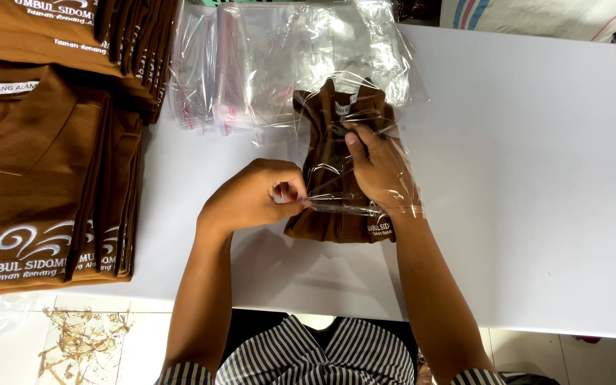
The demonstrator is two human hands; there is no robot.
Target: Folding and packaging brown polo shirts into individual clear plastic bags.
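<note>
The folded brown shirt [336,153] lies near the middle of the white table [536,178], partly inside a clear plastic bag [365,135]. I judge the shirt soft, light and limp: it sags if lifted by one edge, so it is best held flat across the fold. The bag film is thin and slippery and wrinkles easily; its open edge is the place to grip.

My right hand [383,171] is inside the bag, fingers pressed together and laid flat on top of the shirt. My left hand [254,196] sits just beside the shirt's near left corner, its fingers [288,191] pinching the bag's open edge.

Beyond the shirt, a loose pile of empty clear bags [251,64] lies on the table. At far left stand two stacks of folded brown shirts [44,157] with white embroidery.
</note>
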